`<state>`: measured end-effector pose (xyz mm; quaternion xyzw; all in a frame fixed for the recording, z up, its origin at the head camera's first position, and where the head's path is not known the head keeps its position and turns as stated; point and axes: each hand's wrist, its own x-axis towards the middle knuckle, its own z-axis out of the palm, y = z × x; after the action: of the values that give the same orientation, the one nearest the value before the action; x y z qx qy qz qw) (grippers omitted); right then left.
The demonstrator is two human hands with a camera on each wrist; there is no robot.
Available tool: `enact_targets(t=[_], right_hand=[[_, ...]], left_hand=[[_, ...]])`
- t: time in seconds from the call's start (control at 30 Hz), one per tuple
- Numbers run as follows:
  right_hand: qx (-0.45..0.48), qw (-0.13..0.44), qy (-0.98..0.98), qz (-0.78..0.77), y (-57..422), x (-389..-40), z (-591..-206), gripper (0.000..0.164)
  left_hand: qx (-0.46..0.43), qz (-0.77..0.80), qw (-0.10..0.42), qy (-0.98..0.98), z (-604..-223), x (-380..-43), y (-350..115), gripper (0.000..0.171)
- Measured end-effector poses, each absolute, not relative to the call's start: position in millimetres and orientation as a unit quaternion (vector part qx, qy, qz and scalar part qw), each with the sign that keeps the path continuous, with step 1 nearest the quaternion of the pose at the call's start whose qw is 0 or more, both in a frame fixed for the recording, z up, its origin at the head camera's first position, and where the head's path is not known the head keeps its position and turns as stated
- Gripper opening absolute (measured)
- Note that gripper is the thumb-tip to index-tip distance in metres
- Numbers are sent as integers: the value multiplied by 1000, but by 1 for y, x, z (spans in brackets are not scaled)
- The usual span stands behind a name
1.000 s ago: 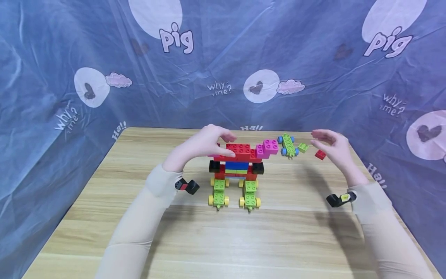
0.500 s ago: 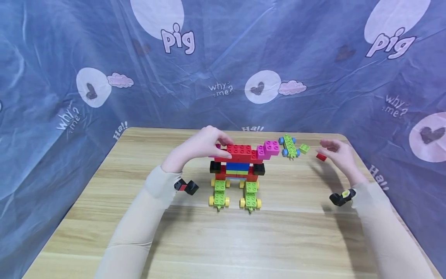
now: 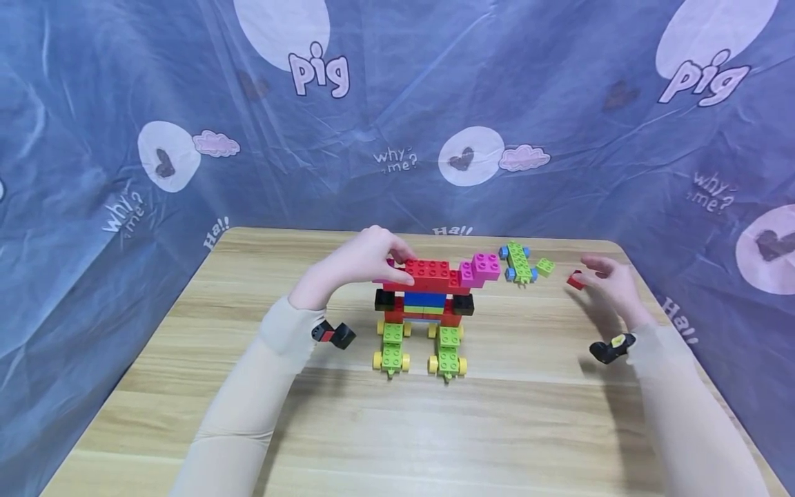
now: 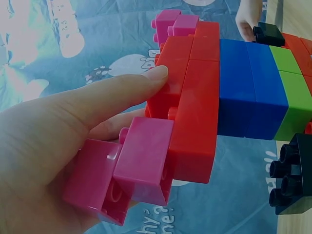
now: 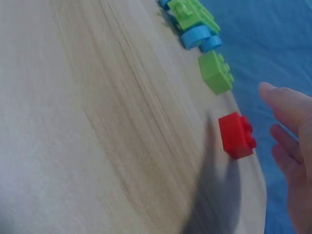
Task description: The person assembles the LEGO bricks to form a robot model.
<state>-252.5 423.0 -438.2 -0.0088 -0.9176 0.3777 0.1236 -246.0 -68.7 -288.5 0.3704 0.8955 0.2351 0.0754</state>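
Observation:
My left hand (image 3: 365,255) grips the top of a toy-brick build, its thumb against the red brick (image 4: 168,83) on top and its other fingers behind. Stacked below are blue bricks (image 3: 424,299), with a black brick (image 3: 462,305) jutting from each side. Pink bricks (image 3: 486,266) stick out at both upper ends. Two lime wheeled bases (image 3: 448,357) with yellow wheels support it. At the right, my right hand (image 3: 615,284) hovers over a small red brick (image 5: 233,136), thumb and fingers apart; the right wrist view shows a gap between them and the brick.
Left of the small red brick lie a lime brick (image 3: 545,267) and a lime wheeled base (image 3: 519,262) with blue wheels. All rest on the wooden table (image 3: 397,435), near its far edge. A blue printed cloth (image 3: 348,186) hangs behind and along the sides.
My right hand has come down and slightly to the right, close to the small red brick. My left hand stays at the build's top, its thumb now slightly further left.

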Motion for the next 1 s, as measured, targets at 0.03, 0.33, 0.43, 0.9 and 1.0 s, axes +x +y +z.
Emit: enact_targets(t=[0.03, 0.33, 0.43, 0.9, 1.0], right_hand=[[-9, 117, -919, 376, 424, -253, -440, 54], [-17, 62, -917, 393, 432, -258, -453, 65], [-30, 58, -908, 414, 432, -257, -457, 68], [-5, 98, -926, 365, 433, -263, -465, 51], [-2, 102, -927, 361, 432, -265, -465, 48]], left_hand=[[371, 236, 75, 895, -289, -246, -68, 40], [374, 236, 73, 894, -290, -247, -68, 40], [374, 236, 74, 894, -289, -246, -68, 40], [370, 245, 75, 893, -292, -249, -69, 40], [367, 245, 76, 894, -292, -249, -69, 40]])
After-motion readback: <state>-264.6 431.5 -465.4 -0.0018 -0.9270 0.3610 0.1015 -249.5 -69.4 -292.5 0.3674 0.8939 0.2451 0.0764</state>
